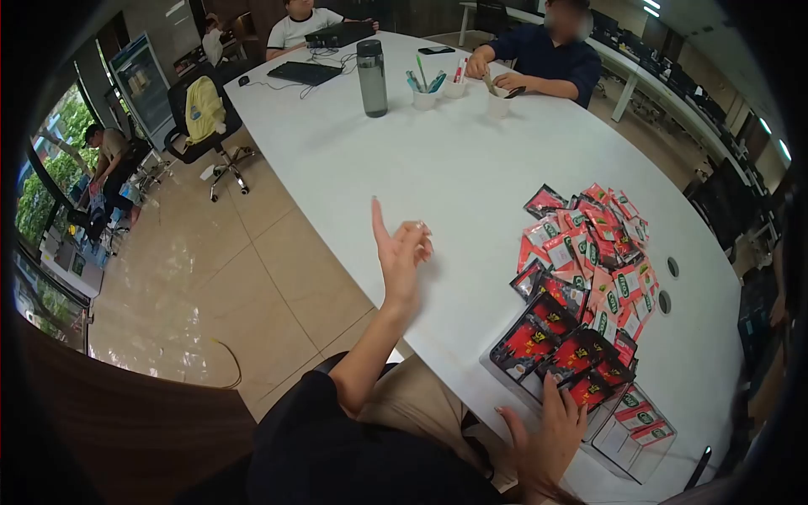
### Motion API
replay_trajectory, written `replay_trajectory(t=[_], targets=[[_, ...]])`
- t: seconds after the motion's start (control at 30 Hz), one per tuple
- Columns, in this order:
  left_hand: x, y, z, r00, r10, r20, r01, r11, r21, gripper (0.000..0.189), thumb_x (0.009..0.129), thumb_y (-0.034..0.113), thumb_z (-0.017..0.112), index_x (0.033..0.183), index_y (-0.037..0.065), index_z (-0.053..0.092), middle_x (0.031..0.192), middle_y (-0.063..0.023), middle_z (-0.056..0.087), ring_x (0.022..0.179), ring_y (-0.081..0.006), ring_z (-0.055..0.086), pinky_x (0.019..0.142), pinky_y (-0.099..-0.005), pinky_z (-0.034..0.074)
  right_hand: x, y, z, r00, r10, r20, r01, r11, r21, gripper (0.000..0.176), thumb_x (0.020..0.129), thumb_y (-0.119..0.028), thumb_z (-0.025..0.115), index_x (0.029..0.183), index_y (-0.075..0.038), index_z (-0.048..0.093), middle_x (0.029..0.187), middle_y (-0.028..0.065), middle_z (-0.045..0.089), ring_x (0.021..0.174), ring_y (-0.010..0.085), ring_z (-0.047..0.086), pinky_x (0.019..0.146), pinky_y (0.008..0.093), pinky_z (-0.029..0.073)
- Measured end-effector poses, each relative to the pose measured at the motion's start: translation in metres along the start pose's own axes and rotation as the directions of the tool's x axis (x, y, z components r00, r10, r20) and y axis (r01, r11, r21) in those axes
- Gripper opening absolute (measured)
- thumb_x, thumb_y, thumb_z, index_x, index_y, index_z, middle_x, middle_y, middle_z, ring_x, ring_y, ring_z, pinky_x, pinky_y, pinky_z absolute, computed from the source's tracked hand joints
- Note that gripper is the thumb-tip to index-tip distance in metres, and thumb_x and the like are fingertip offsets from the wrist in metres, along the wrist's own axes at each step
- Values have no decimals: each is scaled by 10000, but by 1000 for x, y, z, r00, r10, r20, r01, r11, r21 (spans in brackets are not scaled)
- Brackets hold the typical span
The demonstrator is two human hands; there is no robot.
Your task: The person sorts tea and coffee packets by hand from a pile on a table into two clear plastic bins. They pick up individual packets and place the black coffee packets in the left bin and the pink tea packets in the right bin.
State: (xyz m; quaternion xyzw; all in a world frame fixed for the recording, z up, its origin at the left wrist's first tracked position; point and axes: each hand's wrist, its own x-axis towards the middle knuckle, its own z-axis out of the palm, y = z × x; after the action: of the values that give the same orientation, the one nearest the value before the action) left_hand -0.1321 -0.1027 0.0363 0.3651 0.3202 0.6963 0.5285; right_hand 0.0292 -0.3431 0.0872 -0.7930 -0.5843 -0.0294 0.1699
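My left hand [402,254] is raised over the table's near edge, one finger stretched out and the others loosely bent, with nothing in it. Below right, my right hand [549,433] rests at the front of a clear box [635,454]. Its fingers are apart and its fingertips touch the black-and-red packets [581,353] standing in the box. Red sachets with a green label [644,421] lie in the box's right compartment. Behind the box spreads a loose pile of similar red sachets [602,244], with some black ones among them.
On the white table [454,177] stand a grey bottle [371,80] and white cups of pens [425,99]. A person in dark blue [547,55] handles something over a cup [498,105]. A keyboard [305,73] lies at the far left; a black pen-like object [699,468] is at right.
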Motion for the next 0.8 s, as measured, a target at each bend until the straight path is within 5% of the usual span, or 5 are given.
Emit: replay_trajectory(t=[0.17, 0.2, 0.37, 0.47, 0.8], targets=[[-14, -13, 1, 863, -183, 470, 39, 953, 299, 589, 938, 195, 557, 1468, 101, 318, 1061, -63, 629, 970, -127, 577, 801, -279, 462, -2, 16, 15, 996, 20, 87, -30, 992, 120, 745, 779, -417, 749, 1419, -177, 453, 1251, 178, 603, 1218, 338, 526, 1044, 610, 282], [-28, -15, 6, 823, -159, 545, -18, 952, 305, 577, 936, 218, 570, 1457, 108, 346, 1182, -79, 587, 1083, -156, 538, 865, -302, 458, -1, 19, 14, 996, -77, 45, 83, 985, -154, 689, 773, -420, 745, 1368, -161, 514, 1226, 157, 617, 1158, 294, 564, 1029, 509, 345], [-95, -16, 42, 583, -95, 807, -356, 863, 359, 647, 854, 276, 675, 1423, 97, 425, 1520, -162, 277, 1376, -321, 341, 1102, -410, 320, 5, 25, 8, 996, -24, 89, 24, 1000, 1, 654, 728, -393, 773, 1276, -96, 574, 1121, 142, 622, 1061, 342, 567, 925, 430, 430], [-93, -16, 42, 565, -72, 822, -371, 867, 332, 608, 837, 275, 695, 1379, 89, 489, 1521, -180, 266, 1394, -335, 307, 1091, -427, 336, 10, 24, 0, 979, 120, 162, -133, 989, 71, 691, 596, -342, 858, 1176, -48, 624, 962, 120, 598, 1010, 309, 565, 834, 426, 447], [-83, -6, 42, 481, -88, 872, -488, 800, 350, 382, 802, 225, 740, 1130, 79, 609, 1506, -195, 286, 1364, -349, 344, 1047, -424, 382, 3, 37, -4, 968, 72, 240, -90, 994, 67, 598, 767, -320, 773, 1259, -51, 566, 1210, 201, 597, 1093, 367, 557, 945, 424, 426]])
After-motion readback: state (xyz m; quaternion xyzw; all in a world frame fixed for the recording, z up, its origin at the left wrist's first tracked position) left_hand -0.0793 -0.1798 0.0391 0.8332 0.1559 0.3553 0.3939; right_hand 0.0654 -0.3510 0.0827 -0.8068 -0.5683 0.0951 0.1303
